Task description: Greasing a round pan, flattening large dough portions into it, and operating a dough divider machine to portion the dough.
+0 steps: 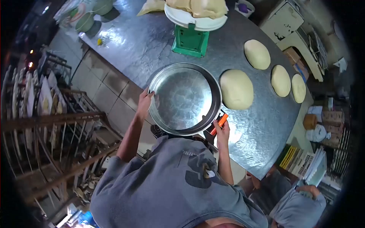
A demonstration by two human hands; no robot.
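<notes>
A round, deep metal pan [182, 99] is held level in front of my body, partly over the table's near edge, its shiny inside bare. My left hand [145, 102] grips its left rim, thumb over the edge. At the lower right rim, my right hand [222, 133] is closed around the orange handle [219, 124] of a tool whose far part is hidden. Whether these fingers also bear the pan I cannot tell. Just right of the pan lies a large round of dough [236, 89]. Beyond the pan stands a green scale [190, 41] with pale dough [199, 8] piled on its white platform [176, 18].
Smaller dough rounds [257, 54] lie toward the right edge of the metal table [148, 49]. Bowls [85, 22] stand at the far left. A slatted rack [53, 122] fills the left side. Another person [300, 205] is at lower right, near stacked cartons [332, 121].
</notes>
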